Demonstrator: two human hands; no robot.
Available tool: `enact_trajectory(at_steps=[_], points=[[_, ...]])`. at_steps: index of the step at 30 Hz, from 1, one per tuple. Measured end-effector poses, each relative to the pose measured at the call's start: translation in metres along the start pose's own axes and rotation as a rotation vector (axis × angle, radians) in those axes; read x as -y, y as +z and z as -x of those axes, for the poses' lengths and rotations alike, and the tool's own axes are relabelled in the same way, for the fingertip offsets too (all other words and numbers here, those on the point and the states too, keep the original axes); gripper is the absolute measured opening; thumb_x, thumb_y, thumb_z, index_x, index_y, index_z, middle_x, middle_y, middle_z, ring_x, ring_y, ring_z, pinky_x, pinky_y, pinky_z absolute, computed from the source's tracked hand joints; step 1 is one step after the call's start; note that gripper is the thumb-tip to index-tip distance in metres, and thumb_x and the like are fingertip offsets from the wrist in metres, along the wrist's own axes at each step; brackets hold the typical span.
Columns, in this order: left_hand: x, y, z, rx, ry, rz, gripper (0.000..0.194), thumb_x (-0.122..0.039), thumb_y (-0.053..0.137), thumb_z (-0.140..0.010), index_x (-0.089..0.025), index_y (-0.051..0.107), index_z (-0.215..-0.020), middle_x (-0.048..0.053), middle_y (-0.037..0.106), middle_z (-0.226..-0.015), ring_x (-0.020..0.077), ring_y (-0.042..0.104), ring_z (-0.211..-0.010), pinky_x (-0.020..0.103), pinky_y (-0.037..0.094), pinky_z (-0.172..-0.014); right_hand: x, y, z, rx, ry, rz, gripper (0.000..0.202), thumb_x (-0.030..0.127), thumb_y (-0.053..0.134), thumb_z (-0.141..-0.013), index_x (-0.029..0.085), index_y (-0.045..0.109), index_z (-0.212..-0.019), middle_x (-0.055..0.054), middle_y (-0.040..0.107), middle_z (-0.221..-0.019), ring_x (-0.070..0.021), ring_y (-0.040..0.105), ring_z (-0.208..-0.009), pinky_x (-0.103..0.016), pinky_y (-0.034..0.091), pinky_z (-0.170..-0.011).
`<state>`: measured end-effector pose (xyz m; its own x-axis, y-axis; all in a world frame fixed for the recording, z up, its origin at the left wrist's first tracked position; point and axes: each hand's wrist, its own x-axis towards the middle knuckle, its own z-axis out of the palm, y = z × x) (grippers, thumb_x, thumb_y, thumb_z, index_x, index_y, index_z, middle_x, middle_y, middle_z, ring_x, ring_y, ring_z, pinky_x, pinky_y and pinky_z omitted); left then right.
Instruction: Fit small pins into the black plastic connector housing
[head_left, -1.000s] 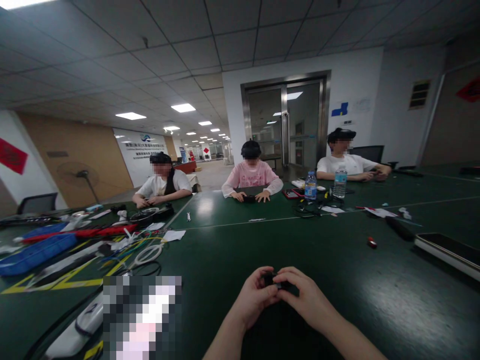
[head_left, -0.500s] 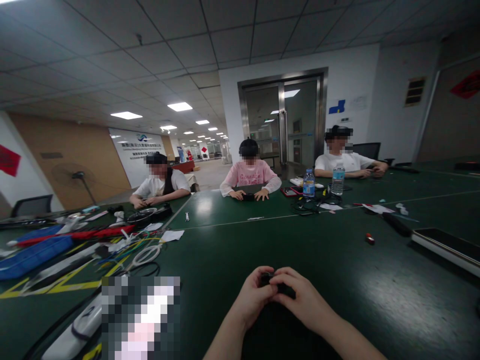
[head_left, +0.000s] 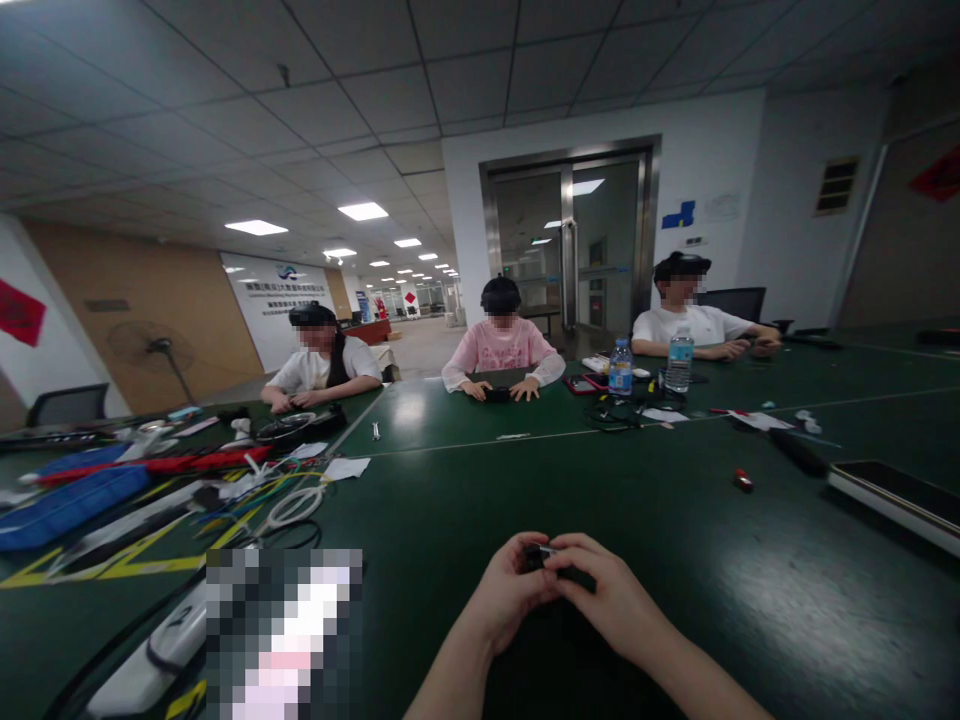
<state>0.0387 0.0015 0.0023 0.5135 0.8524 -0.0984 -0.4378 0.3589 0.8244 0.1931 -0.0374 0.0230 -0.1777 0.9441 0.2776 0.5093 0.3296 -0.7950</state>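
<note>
Near the front middle of the dark green table (head_left: 420, 520), my two hands meet around a small black object (head_left: 537, 556). My left hand (head_left: 504, 585) has its fingers curled round the object from the left. From the right, my right hand (head_left: 600, 580) reaches over with thumb and fingers pinched on the same object. Most of it is hidden by the fingers, so its kind cannot be made out. A dark edge and a small light spot show between the fingertips.
At left lie a blue tray (head_left: 75, 505), a coiled white cable (head_left: 295, 507) and a white power strip (head_left: 154, 655). Two water bottles (head_left: 679, 362) stand at the back right. A small red item (head_left: 742, 480) and a flat dark-topped device (head_left: 900, 495) lie right. Three people sit across.
My fingers have shifted slightly on the small black object, and a bit more of it shows between them. The view has turned very slightly.
</note>
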Motion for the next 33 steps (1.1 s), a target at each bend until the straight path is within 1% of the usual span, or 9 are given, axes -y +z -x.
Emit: enact_trajectory(at_steps=[3,7,9,12,15,21,25,28,33], points=[[-0.002,0.000,0.001,0.009,-0.031,0.018,0.036,-0.005,0.076,-0.060,-0.012,0.059,-0.091,0.005,0.062,-0.089,0.0151,0.063,-0.081,0.028,0.050,-0.076,0.000,-0.002,-0.001,-0.008,0.002,-0.024,0.021,0.013,0.059,-0.075,0.027,0.070,-0.087,-0.002,0.060,-0.108,-0.0204,0.057,-0.103,-0.033,0.042,-0.093],[-0.005,0.002,0.002,0.015,-0.097,0.059,0.028,-0.011,0.069,-0.072,-0.010,0.058,-0.097,0.008,0.064,-0.089,0.0136,0.065,-0.074,0.026,0.051,-0.074,-0.005,-0.006,-0.002,-0.032,0.030,-0.063,0.018,0.015,0.061,-0.073,0.025,0.071,-0.085,-0.004,0.060,-0.109,-0.0220,0.056,-0.105,-0.036,0.040,-0.096],[-0.005,0.004,0.002,-0.027,-0.126,0.066,0.021,-0.016,0.062,-0.080,-0.009,0.057,-0.099,0.010,0.066,-0.087,0.0153,0.066,-0.071,0.028,0.051,-0.071,-0.008,-0.007,-0.003,-0.031,0.059,-0.103,0.017,0.016,0.063,-0.072,0.023,0.071,-0.085,-0.005,0.060,-0.111,-0.0229,0.056,-0.107,-0.038,0.038,-0.097],[-0.003,0.007,0.000,-0.117,-0.133,0.034,0.013,-0.018,0.052,-0.086,-0.009,0.055,-0.095,0.009,0.066,-0.080,0.0165,0.067,-0.066,0.029,0.051,-0.065,-0.012,-0.008,-0.004,-0.003,0.093,-0.179,0.017,0.018,0.064,-0.071,0.021,0.070,-0.087,-0.006,0.060,-0.113,-0.0240,0.055,-0.108,-0.039,0.039,-0.096],[-0.003,0.010,-0.001,-0.154,-0.137,-0.002,0.011,-0.016,0.048,-0.087,-0.010,0.055,-0.094,0.008,0.066,-0.078,0.0155,0.066,-0.063,0.027,0.051,-0.061,-0.014,-0.007,-0.004,0.007,0.084,-0.226,0.018,0.019,0.063,-0.071,0.021,0.070,-0.088,-0.007,0.060,-0.113,-0.0244,0.055,-0.108,-0.040,0.039,-0.096],[-0.004,0.011,-0.002,-0.142,-0.144,-0.019,0.012,-0.017,0.049,-0.086,-0.011,0.055,-0.094,0.007,0.065,-0.075,0.0148,0.066,-0.061,0.026,0.050,-0.059,-0.019,-0.004,-0.005,-0.013,0.098,-0.251,0.018,0.020,0.065,-0.070,0.022,0.071,-0.087,-0.006,0.059,-0.113,-0.0254,0.055,-0.107,-0.041,0.039,-0.094],[-0.004,0.012,-0.003,-0.152,-0.158,-0.027,0.011,-0.015,0.048,-0.086,-0.011,0.055,-0.093,0.006,0.065,-0.073,0.0141,0.065,-0.060,0.026,0.050,-0.059,-0.019,-0.002,-0.006,-0.030,0.105,-0.299,0.018,0.025,0.067,-0.068,0.021,0.071,-0.085,-0.007,0.059,-0.113,-0.0271,0.055,-0.107,-0.042,0.040,-0.092],[-0.005,0.013,-0.002,-0.154,-0.154,-0.027,0.011,-0.016,0.049,-0.085,-0.011,0.055,-0.093,0.006,0.065,-0.073,0.0142,0.065,-0.061,0.026,0.050,-0.059,-0.018,-0.002,-0.006,-0.023,0.114,-0.329,0.019,0.028,0.067,-0.068,0.021,0.071,-0.085,-0.007,0.058,-0.114,-0.0274,0.056,-0.106,-0.042,0.042,-0.090],[-0.006,0.015,0.000,-0.146,-0.147,-0.033,0.012,-0.016,0.048,-0.085,-0.011,0.055,-0.092,0.006,0.064,-0.072,0.0138,0.064,-0.061,0.025,0.050,-0.059,-0.021,-0.001,-0.006,-0.010,0.118,-0.309,0.019,0.028,0.066,-0.069,0.022,0.071,-0.086,-0.006,0.058,-0.116,-0.0269,0.056,-0.107,-0.041,0.043,-0.089]])
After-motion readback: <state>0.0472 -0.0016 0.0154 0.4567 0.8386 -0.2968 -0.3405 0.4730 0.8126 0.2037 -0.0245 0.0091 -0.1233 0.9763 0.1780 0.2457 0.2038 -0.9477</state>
